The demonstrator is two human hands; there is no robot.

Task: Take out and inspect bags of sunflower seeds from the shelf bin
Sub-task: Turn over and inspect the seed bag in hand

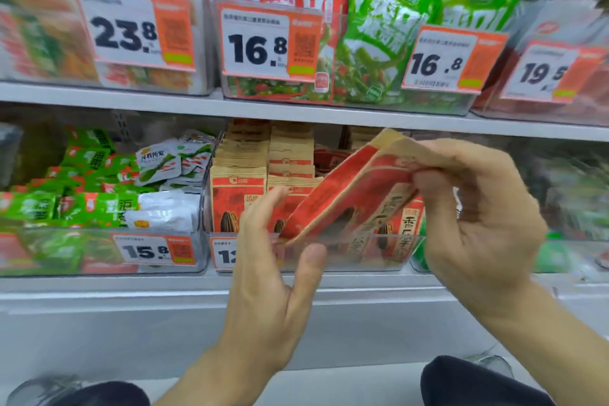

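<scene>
1. Nearest the camera, two dark-clothed knees (478, 382) are seen at the bottom edge, with both bare forearms reaching up from between them.
2. The left hand (273, 260) is held with fingers straight and loosely spread; nothing is gripped, and its fingertips are raised at the front of the clear bin (346, 254), just beside the lower corner of the tilted bag.
3. A red and tan bag of sunflower seeds (349, 194) is pinched by the right hand (474, 208), whose fingers are curled over the bag's upper edge. The bag is tilted steeply, its lower end at the bin's front wall; much of it is blurred.
4. More sunflower seed bags (237, 198) are stood upright in rows inside the same bin on the lower shelf.
5. To the left, a bin of green snack packets (82, 204) is seen behind a 15.8 price tag (153, 250).
6. Farthest up, the upper shelf (296, 110) is lined with bins tagged 23.8, 16.8, 16.8 and 19.5.
</scene>
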